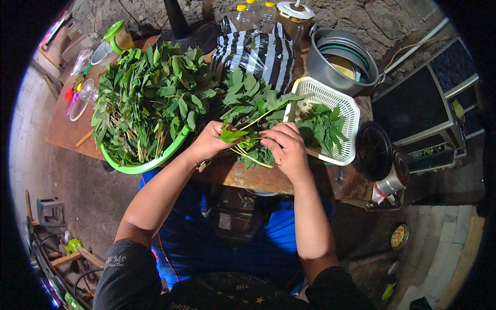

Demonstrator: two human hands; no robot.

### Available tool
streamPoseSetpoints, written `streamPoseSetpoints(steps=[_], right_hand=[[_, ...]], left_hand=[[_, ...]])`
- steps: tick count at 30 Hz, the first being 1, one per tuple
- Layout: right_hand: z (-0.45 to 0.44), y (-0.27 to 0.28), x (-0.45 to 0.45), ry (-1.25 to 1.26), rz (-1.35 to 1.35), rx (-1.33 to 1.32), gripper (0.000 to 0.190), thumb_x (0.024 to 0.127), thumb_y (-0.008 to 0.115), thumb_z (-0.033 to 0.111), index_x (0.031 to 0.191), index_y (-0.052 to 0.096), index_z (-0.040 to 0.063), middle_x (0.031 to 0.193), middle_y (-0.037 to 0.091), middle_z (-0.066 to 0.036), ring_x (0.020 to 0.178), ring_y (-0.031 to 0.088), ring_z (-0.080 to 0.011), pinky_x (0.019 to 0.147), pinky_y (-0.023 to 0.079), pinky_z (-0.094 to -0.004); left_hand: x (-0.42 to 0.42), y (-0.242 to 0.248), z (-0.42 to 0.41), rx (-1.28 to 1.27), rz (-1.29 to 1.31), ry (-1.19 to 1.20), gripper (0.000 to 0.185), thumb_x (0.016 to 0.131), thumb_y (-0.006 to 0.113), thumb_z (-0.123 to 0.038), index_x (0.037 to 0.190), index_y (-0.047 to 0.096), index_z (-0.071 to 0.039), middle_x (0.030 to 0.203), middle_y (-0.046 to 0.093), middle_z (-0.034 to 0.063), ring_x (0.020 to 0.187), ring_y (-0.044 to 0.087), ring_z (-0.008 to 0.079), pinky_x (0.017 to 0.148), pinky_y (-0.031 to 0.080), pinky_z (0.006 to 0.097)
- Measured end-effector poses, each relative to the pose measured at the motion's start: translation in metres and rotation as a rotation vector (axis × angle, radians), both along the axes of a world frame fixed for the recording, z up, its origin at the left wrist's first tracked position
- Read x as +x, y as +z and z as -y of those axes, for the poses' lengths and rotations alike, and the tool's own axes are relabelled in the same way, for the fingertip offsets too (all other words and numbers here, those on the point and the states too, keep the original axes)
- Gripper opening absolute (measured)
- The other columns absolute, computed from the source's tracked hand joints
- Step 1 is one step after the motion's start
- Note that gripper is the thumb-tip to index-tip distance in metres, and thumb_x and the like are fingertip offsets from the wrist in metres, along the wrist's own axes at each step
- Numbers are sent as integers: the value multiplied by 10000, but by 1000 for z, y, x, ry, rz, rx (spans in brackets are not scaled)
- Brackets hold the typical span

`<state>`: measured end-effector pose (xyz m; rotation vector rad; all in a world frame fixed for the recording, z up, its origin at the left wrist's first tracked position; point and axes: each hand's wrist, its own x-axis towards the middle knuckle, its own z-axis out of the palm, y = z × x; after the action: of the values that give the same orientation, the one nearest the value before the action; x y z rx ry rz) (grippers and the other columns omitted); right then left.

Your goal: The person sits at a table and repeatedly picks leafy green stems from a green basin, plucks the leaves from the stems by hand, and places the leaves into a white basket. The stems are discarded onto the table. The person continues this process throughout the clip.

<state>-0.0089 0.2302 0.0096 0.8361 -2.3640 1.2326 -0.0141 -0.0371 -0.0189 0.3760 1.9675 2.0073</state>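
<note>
My left hand is closed on leafy green stems, whose pale ends point right. My right hand is just beside it, with thumb and fingers pinching at a thin stem from the same bunch. A large heap of leafy greens fills a green plastic basin at the left. More loose leaves lie on the wooden table behind and beneath my hands. Right of them, a white plastic basket holds plucked leaves.
A black-and-white striped plastic bag stands at the back, before bottles with yellow caps. Back right is a large metal pot with nested vessels. A dark round pan and a metal pot are at the right edge.
</note>
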Motion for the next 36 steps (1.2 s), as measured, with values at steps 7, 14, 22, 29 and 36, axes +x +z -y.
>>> streamPoseSetpoints(steps=[7, 14, 22, 29, 36], right_hand=[[-2, 11, 8, -107, -179, 248, 87, 866, 756, 46, 949, 730, 55, 931, 669, -90, 937, 614, -322, 858, 487, -411], [-14, -4, 8, 360, 791, -338, 147, 1037, 686, 172, 992, 683, 31, 948, 644, -22, 946, 603, -171, 881, 475, -318], [-16, 1, 15, 554, 997, -393, 201, 1046, 660, 182, 935, 667, 14, 911, 634, -4, 930, 576, -99, 860, 462, -276], [-37, 22, 13, 819, 630, -906, 299, 998, 674, 254, 810, 684, 22, 794, 607, -68, 856, 561, -247, 822, 443, -390], [-53, -11, -8, -40, 573, -863, 190, 1003, 730, 65, 1169, 770, -17, 1041, 699, -45, 936, 620, -159, 887, 477, -305]], left_hand=[[-2, -4, -4, -46, -27, 8, 125, 878, 859, -138, 875, 795, -30, 808, 710, -43, 741, 597, 52, 683, 485, 269], [-4, 5, 0, -165, -131, -70, 143, 844, 879, -127, 845, 775, -28, 744, 698, -35, 697, 596, 53, 649, 489, 270], [-4, 11, -6, -248, -347, -136, 230, 758, 941, -141, 834, 758, -24, 747, 750, 48, 681, 679, 105, 665, 539, 306], [-14, 1, 7, -160, -197, 162, 160, 861, 874, -118, 959, 793, -20, 864, 764, 14, 804, 658, 70, 775, 541, 291], [-16, -4, 8, 13, -114, 179, 80, 964, 762, -54, 1032, 769, -12, 960, 764, -9, 891, 658, 71, 834, 526, 272]])
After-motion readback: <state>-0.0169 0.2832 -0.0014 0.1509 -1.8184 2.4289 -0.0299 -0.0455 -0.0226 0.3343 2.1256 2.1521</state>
